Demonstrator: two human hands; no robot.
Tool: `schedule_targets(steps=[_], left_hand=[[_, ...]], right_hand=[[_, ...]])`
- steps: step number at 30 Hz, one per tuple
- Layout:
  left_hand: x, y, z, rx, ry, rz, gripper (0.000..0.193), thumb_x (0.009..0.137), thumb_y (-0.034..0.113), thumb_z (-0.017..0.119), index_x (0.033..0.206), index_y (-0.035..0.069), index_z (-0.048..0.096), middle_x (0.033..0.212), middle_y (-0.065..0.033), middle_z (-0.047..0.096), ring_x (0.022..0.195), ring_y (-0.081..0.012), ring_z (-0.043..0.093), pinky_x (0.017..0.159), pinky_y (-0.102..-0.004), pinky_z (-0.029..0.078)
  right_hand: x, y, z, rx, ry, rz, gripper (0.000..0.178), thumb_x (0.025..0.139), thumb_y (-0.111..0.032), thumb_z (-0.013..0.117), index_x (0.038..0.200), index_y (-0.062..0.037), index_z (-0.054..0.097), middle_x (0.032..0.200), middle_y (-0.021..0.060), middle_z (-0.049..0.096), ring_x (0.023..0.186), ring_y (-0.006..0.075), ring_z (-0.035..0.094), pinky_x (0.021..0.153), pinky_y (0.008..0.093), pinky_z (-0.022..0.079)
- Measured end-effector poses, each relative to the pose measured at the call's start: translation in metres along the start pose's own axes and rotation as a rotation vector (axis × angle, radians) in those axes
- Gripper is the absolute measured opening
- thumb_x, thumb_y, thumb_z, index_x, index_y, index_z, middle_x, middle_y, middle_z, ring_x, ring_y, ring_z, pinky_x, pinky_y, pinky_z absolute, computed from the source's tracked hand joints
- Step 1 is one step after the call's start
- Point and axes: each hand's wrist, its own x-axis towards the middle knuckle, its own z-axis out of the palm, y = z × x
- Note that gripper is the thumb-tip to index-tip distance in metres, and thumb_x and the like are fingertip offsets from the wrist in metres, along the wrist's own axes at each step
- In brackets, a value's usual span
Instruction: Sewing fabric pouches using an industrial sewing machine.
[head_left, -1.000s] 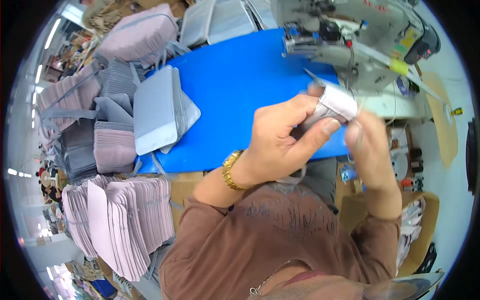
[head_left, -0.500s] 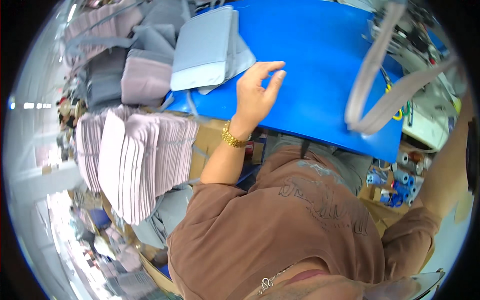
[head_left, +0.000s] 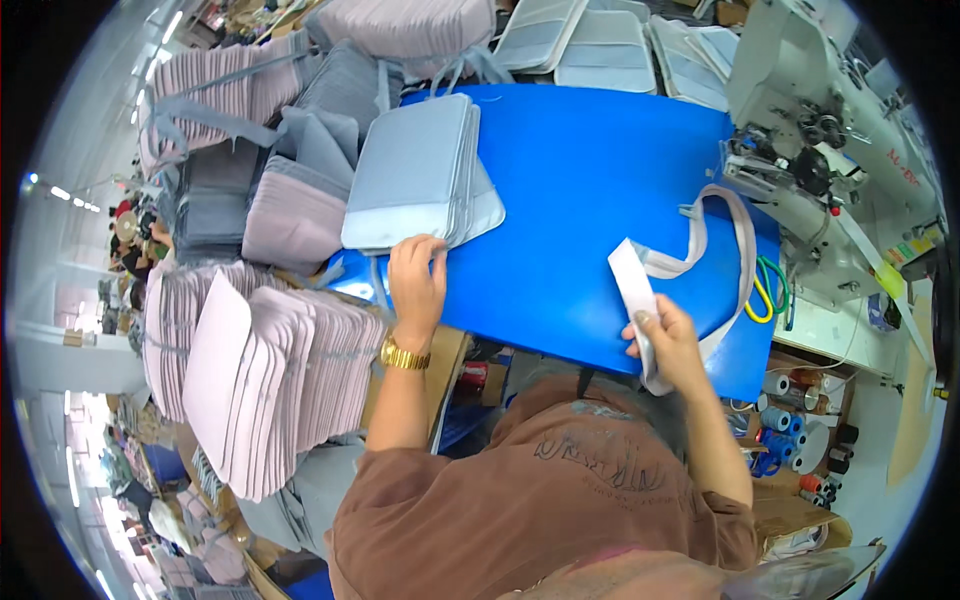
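- A pale fabric strip (head_left: 632, 283) is gripped by the right hand (head_left: 668, 343) and looped beyond it.
- Grey fabric panels (head_left: 412, 170) are stacked just beyond the curled left hand (head_left: 417, 282), whose grip cannot be told.

Thread spools (head_left: 776, 419), ceiling lights (head_left: 172, 27), probably scissors (head_left: 770, 304)

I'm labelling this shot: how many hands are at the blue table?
2: the left hand is at the near edge of the grey panel stack; the right hand grips a pale strip.
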Motion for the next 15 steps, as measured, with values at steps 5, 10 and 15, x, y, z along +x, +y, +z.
schedule_targets(steps=[5, 10, 15], left_hand=[[-0.011, -0.057, 0.014, 0.151, 0.113, 0.147, 0.015, 0.085, 0.003, 0.068, 0.099, 0.005, 0.068, 0.093, -0.0113, 0.068, 0.090, -0.0317, 0.062, 0.081, -0.0410, 0.048], [-0.002, -0.024, 0.013, -0.023, 0.089, 0.046, 0.013, 0.087, 0.003, 0.066, 0.099, 0.003, 0.066, 0.095, -0.0123, 0.067, 0.090, -0.0326, 0.061, 0.082, -0.0419, 0.047], [0.014, 0.011, 0.009, 0.153, 0.084, 0.080, 0.023, 0.086, 0.005, 0.068, 0.109, 0.003, 0.068, 0.115, -0.0142, 0.066, 0.111, -0.0328, 0.060, 0.096, -0.0412, 0.047]], right_hand=[[-0.011, 0.007, -0.001, 0.113, -0.008, 0.052, 0.024, 0.102, -0.015, 0.053, 0.119, 0.0022, 0.056, 0.089, 0.0106, 0.070, 0.065, 0.0122, 0.066, 0.060, 0.0256, 0.056], [-0.004, 0.009, -0.003, 0.103, 0.003, 0.082, 0.025, 0.101, -0.017, 0.055, 0.116, 0.0022, 0.061, 0.091, 0.0106, 0.071, 0.064, 0.0121, 0.065, 0.058, 0.0252, 0.055], [-0.012, 0.008, 0.011, -0.041, 0.010, -0.071, 0.024, 0.100, -0.017, 0.057, 0.116, 0.0004, 0.063, 0.088, 0.0082, 0.072, 0.062, 0.0095, 0.062, 0.055, 0.0235, 0.049]])
